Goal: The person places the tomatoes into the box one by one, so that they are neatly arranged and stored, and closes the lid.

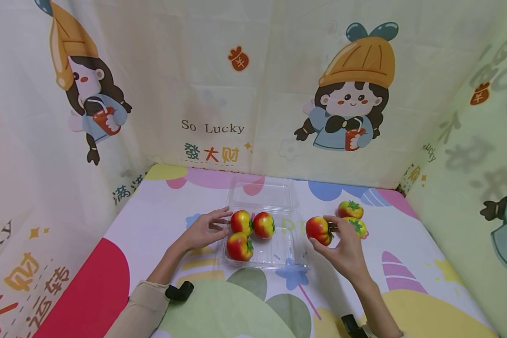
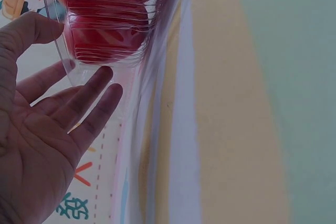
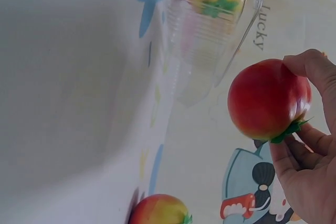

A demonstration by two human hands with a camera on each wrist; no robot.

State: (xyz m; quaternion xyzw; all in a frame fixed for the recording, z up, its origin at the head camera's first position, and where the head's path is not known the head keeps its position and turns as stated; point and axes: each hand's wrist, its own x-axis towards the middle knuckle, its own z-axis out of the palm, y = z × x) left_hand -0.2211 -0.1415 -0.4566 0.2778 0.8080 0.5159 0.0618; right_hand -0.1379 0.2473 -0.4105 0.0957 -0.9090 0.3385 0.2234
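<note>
A clear plastic box (image 1: pixel 274 256) lies on the table with its lid folded back; three red and yellow fruits (image 1: pixel 240 247) fill its left side. At the box's left edge is the left hand (image 1: pixel 207 230), fingers spread and fairly straight; in the left wrist view, that hand (image 2: pixel 50 124) has its thumb and fingers at the box's rim (image 2: pixel 58 40). Pinched between thumb and fingers of the right hand (image 1: pixel 344 249), a red fruit (image 1: pixel 318 230) hangs just right of the box. The right wrist view shows its green leaves beside the fingers of the hand (image 3: pixel 310 171).
Two more fruits (image 1: pixel 350 209) stand on the table beyond the right hand, toward the back right. The transparent lid (image 1: pixel 262 193) extends behind the box. Patterned cloth walls (image 1: pixel 279 94) enclose the table (image 1: pixel 152 211) at the back and both sides.
</note>
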